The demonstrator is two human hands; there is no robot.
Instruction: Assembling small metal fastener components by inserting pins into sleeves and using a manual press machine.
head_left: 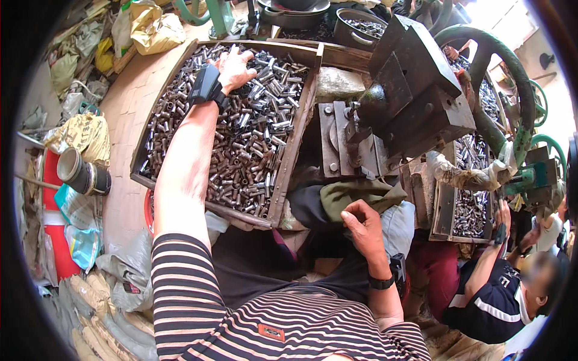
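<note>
A shallow wooden tray (278, 204) full of short metal tubes (241, 150), some shiny and some dark brown, lies in front of me on the left. My left hand (235, 71) reaches to its far part, fingers spread over the tubes and touching them. My right hand (366, 231) hovers above my lap beside an olive cloth (361, 195), its fingers curled in. Whatever it may hold is hidden. Just beyond it stands a dark, greasy metal press (415, 90), with a bolted plate (337, 141) at its base.
A big green handwheel (522, 90) rises right of the press. Another tray of metal pieces (472, 210) stands at the right, where a co-worker (490, 295) sits. Metal basins (358, 30) stand at the back. Sacks (156, 30) and a dark cylindrical container (84, 171) are at the left.
</note>
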